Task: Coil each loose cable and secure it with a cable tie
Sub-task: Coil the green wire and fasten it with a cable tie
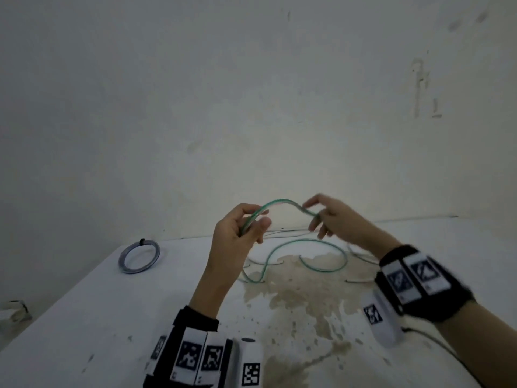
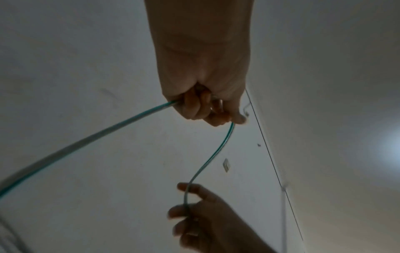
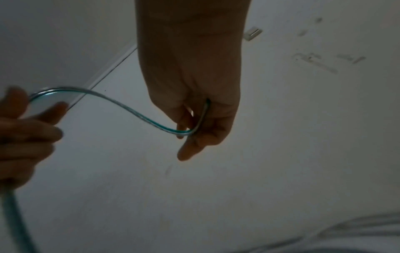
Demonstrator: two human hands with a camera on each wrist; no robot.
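Observation:
A green translucent cable (image 1: 279,203) arches in the air between both hands above the white table (image 1: 84,317). My left hand (image 1: 246,228) grips one part of it with curled fingers (image 2: 201,106); the cable (image 2: 86,142) leaves that fist on both sides. My right hand (image 1: 321,217) holds the other part, with the cable (image 3: 151,119) bent round its fingers (image 3: 194,130). The rest of the green cable (image 1: 307,242) lies in loose loops on the table below the hands.
A coiled grey cable (image 1: 139,256), bound with a dark tie, lies at the left of the table. Several thin loose cables (image 1: 361,256) lie near the wall at the back right. A brown stain (image 1: 302,298) covers the table's middle. A white wall stands close behind.

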